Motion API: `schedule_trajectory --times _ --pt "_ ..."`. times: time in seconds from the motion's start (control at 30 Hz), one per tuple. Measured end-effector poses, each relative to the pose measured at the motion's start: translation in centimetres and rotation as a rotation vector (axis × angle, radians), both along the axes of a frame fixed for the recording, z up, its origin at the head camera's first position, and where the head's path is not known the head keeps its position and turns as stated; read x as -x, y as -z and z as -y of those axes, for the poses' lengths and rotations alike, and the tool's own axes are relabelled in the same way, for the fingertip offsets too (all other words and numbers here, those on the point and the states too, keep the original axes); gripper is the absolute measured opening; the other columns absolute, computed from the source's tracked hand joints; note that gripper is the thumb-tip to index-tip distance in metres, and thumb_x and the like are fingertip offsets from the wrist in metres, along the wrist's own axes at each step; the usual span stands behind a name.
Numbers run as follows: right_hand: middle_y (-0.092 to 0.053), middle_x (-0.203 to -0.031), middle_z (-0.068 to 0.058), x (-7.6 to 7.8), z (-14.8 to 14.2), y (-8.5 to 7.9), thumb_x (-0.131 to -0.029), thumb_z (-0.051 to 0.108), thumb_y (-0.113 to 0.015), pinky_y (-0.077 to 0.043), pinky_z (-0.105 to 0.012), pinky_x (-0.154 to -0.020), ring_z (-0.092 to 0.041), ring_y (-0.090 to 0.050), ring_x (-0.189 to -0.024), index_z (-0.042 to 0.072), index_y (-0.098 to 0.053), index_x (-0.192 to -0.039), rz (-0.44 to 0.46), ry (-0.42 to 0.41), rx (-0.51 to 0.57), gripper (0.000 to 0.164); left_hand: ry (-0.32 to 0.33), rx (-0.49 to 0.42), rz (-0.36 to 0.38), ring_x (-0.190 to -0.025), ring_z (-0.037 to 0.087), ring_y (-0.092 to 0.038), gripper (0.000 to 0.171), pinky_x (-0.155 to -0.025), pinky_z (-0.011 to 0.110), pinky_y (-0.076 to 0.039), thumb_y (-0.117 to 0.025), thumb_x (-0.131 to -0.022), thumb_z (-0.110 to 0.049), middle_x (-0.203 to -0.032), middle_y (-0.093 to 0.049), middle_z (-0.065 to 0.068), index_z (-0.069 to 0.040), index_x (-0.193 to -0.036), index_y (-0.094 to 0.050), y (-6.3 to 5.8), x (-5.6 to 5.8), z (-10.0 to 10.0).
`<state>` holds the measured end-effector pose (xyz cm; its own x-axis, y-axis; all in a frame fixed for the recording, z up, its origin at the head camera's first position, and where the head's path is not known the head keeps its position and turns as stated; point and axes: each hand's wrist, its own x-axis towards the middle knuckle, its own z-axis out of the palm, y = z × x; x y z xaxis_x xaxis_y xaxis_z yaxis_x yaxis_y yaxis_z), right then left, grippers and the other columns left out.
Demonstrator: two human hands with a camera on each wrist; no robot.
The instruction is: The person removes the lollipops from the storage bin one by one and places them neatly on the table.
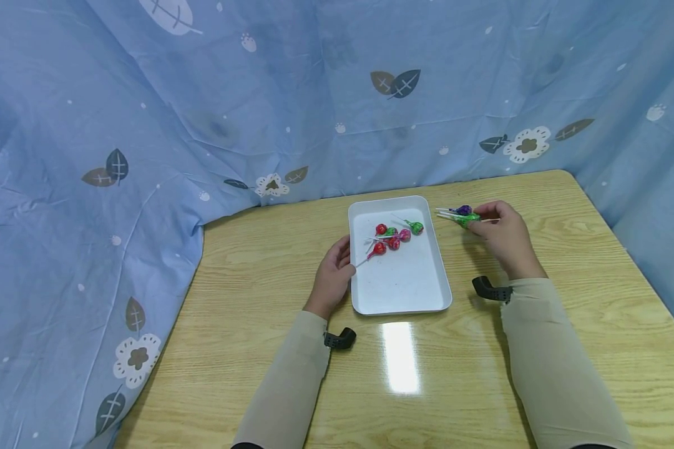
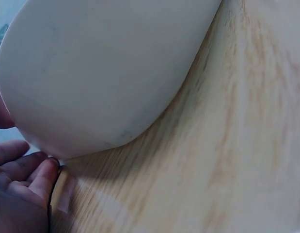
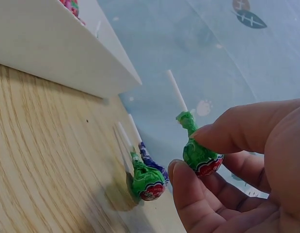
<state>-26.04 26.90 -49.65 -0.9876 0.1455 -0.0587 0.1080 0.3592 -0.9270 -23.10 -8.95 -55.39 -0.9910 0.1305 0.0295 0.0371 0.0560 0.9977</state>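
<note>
Wooden table [image 1: 247, 280], green lollipop [image 3: 192, 151] in right hand [image 1: 505, 240]

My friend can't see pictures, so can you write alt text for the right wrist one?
A person's right hand pinches a round, green-wrapped lollipop with a white stick. On the pale wood-grain table nearby lie another green-wrapped lollipop and a purple-wrapped lollipop, close to a white, straight-sided tray.
</note>
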Motion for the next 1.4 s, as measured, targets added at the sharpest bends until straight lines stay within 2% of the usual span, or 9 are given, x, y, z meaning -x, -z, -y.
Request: schedule_trajectory --times 0.37,0.63,1.0,1.23,1.4 --pt "-0.055 -0.130 -0.018 0.2 -0.3 0.4 -0.105 0.015 -0.068 -0.052 -0.021 -0.073 -0.025 -0.053 -0.104 -0.005 -0.057 -0.140 0.048 -0.004 -0.065 0.042 -0.008 0.002 0.003 -0.143 0.020 -0.054 0.077 -0.115 0.031 -0.046 -0.048 -0.092 0.007 -0.161 -0.052 0.010 -0.003 -0.167 -0.039 -0.2 0.0 -0.1" --pt "-0.058 -0.125 -0.020 0.2 -0.4 0.8 -0.104 0.013 -0.068 -0.049 -0.027 -0.072 -0.027 -0.055 -0.101 -0.007 -0.058 -0.136 0.037 -0.022 -0.146 0.039 -0.010 0.008 -0.006 -0.142 0.020 -0.054 0.077 -0.115 0.031 -0.046 -0.049 -0.091 0.007 -0.160 -0.053 0.010 -0.003 -0.167 -0.040 0.1 0.1 0.0" --pt "-0.057 -0.126 -0.021 0.4 -0.5 1.5 -0.105 0.013 -0.069 -0.053 -0.026 -0.068 -0.030 -0.056 -0.100 -0.007 -0.057 -0.136 0.055 -0.045 -0.154 0.039 -0.008 0.019 -0.004 -0.142 0.019 -0.054 0.077 -0.115 0.031 -0.046 -0.049 -0.092 0.007 -0.160 -0.053 0.008 -0.004 -0.167 -0.040 0.0 0.0 0.0" --pt "-0.058 -0.124 -0.023 0.5 -0.2 1.8 -0.105 0.013 -0.070 -0.049 -0.037 -0.080 -0.033 -0.055 -0.106 -0.008 -0.058 -0.133 0.045 -0.060 -0.183 0.038 -0.010 0.018 0.002 -0.143 0.019 -0.054 0.076 -0.115 0.031 -0.046 -0.049 -0.092 0.007 -0.160 -0.052 0.008 -0.005 -0.167 -0.040 0.0 0.0 0.0" --pt "-0.057 -0.122 -0.023 0.5 -0.2 1.8 -0.104 0.013 -0.071 -0.048 -0.039 -0.079 -0.033 -0.053 -0.105 -0.008 -0.058 -0.132 0.053 -0.061 -0.191 0.038 -0.011 0.019 0.007 -0.143 0.018 -0.054 0.076 -0.115 0.030 -0.046 -0.049 -0.093 0.007 -0.161 -0.052 0.008 -0.005 -0.168 -0.040 -0.2 0.0 -0.1"
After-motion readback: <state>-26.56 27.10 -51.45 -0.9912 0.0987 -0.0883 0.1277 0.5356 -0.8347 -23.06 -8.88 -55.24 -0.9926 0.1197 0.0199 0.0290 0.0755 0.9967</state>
